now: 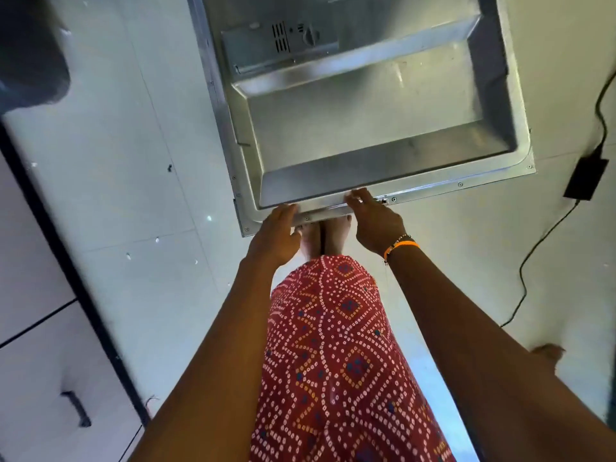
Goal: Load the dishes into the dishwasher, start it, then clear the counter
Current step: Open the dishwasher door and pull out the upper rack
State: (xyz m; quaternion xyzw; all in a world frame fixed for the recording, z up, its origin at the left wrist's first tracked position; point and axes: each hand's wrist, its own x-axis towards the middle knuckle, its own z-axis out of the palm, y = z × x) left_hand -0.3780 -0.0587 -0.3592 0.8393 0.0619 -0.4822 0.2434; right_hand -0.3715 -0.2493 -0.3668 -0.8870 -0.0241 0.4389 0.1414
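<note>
The dishwasher door (366,128) lies folded down flat in front of me, its steel inner side facing up. The detergent dispenser (280,45) sits near its far left. My left hand (276,235) holds the door's near edge, fingers on top and thumb below. My right hand (375,218) rests on the same edge a little to the right, with straight fingers laid over the rim; it wears an orange bracelet. No dishes are in view.
White tiled floor (133,161) surrounds the door. A black power adapter (585,178) and its cable lie on the floor at the right. Cabinet drawers with a dark handle (76,408) run along the left. My bare feet stand just under the door's edge.
</note>
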